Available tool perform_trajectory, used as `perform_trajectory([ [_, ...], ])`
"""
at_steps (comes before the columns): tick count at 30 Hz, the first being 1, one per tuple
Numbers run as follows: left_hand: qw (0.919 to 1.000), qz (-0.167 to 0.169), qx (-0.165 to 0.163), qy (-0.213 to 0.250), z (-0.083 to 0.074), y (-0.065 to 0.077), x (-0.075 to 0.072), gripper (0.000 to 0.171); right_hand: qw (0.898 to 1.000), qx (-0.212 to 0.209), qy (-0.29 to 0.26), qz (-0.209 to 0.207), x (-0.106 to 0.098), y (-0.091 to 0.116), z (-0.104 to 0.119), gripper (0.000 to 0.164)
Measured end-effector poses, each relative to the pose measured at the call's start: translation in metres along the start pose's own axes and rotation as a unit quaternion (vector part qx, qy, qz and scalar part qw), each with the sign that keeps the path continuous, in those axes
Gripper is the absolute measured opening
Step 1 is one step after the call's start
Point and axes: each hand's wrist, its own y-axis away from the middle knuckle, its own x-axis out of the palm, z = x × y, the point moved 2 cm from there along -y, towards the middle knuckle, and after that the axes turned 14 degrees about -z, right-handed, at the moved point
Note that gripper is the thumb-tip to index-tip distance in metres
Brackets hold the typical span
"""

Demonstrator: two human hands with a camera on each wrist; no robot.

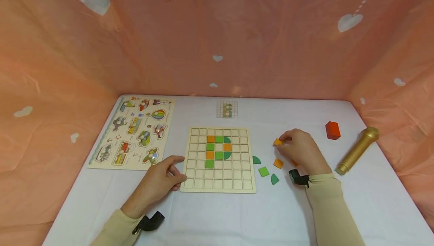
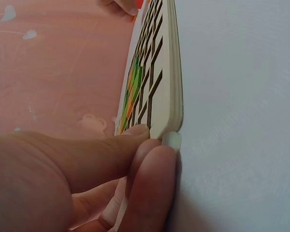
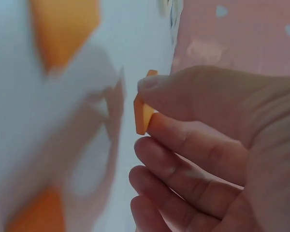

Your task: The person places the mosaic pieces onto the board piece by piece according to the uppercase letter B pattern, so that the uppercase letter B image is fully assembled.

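Observation:
A wooden grid board [image 1: 218,184] lies flat on the white table, with orange, green and dark green tiles set in several of its squares. My left hand [image 1: 159,178] grips the board's left edge near the front corner, thumb on top and a fingertip against the side in the left wrist view. To the board's right, my right hand [image 1: 301,150] pinches an orange tile [image 3: 146,113] between thumb and index finger, just off the table. Under and beside that hand lie another orange tile [image 1: 278,163], a green square tile [image 1: 263,171] and dark green quarter-round tiles [image 1: 274,179].
A small pattern card [image 1: 227,109] lies behind the board. At the left is a picture puzzle board [image 1: 132,135] of vehicles. A red block [image 1: 333,130] and a gold cylinder [image 1: 357,150] are at the far right. A pink curtain [image 1: 217,31] surrounds the table's back and sides.

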Motion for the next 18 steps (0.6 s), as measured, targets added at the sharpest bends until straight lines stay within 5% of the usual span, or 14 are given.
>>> perform_trajectory([
  [4, 1.0000, 0.001, -0.001, -0.005, 0.000, -0.001, 0.001, 0.058, 0.999, -0.034, -0.004, -0.004, 0.011, 0.007, 0.025, 0.028],
  [8, 0.9999, 0.000, 0.003, -0.013, -0.001, -0.001, 0.000, 0.058, 0.994, -0.111, 0.001, -0.014, 0.027, 0.015, 0.050, 0.025],
  [18, 0.9999, -0.001, 0.003, -0.010, -0.001, 0.000, 0.000, 0.059, 0.962, -0.271, 0.017, -0.021, 0.065, 0.041, 0.113, 0.019],
])
